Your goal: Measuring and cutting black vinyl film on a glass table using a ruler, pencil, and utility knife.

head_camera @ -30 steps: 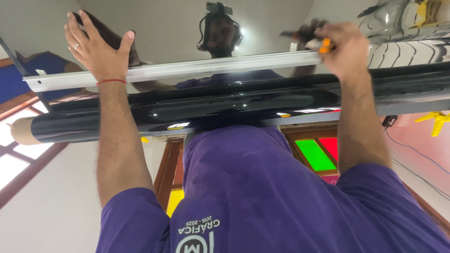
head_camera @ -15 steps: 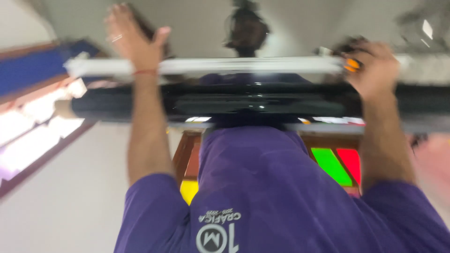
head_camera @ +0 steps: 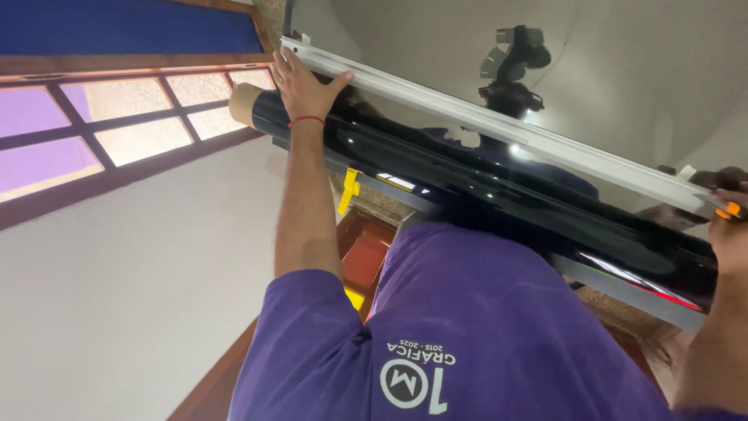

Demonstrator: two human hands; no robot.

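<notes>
My left hand (head_camera: 305, 87) lies flat with spread fingers on the left end of a long white straight bar (head_camera: 499, 125), pressing it against a glossy reflective pane (head_camera: 608, 70). A red string circles that wrist. Just below the bar lies a long roll of shiny black film (head_camera: 499, 195), its cardboard core end (head_camera: 243, 101) sticking out at the left. At the far right edge my right hand (head_camera: 731, 234) is closed on a small orange-tipped cutter (head_camera: 731, 210) at the bar's right end. My purple shirt (head_camera: 467, 335) fills the lower middle.
A wooden-framed window (head_camera: 117, 129) with frosted panes stands at the left, above a plain white wall (head_camera: 117, 296). A yellow clip (head_camera: 349, 189) hangs under the roll. The pane mirrors my head-worn camera (head_camera: 514, 58). Wooden trim and coloured glass show below the roll.
The view has swung, so the bar and roll now slope down to the right. My left hand stays on the bar's left end, and my right hand sits at the frame's right edge.
</notes>
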